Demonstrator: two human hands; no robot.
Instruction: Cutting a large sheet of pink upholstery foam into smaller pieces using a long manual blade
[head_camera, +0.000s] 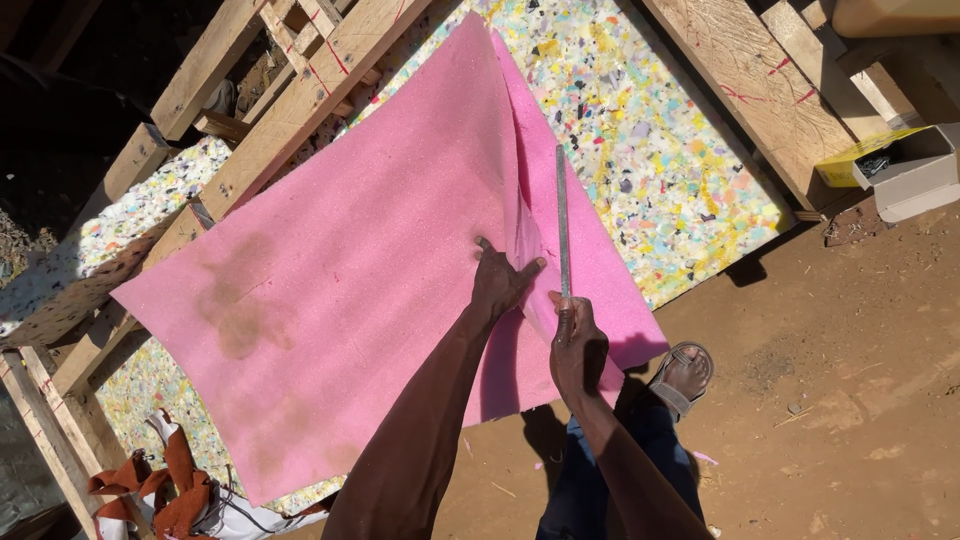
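A large pink foam sheet (340, 270) lies over a wooden frame filled with multicoloured chip foam (650, 150). The sheet is split by a long cut running from its far tip toward me. My left hand (500, 280) presses flat on the pink sheet just left of the cut, fingers spread. My right hand (575, 345) grips the handle of a long thin metal blade (562, 220), which points away from me along the cut. The narrower pink strip (590, 250) lies right of the blade.
Wooden planks (760, 90) border the frame on the right and a plank (300, 100) crosses at the upper left. A yellow and white open box (900, 165) sits at the right. My sandalled foot (685, 375) stands on bare earth. Orange and white cloth (170, 495) lies at the bottom left.
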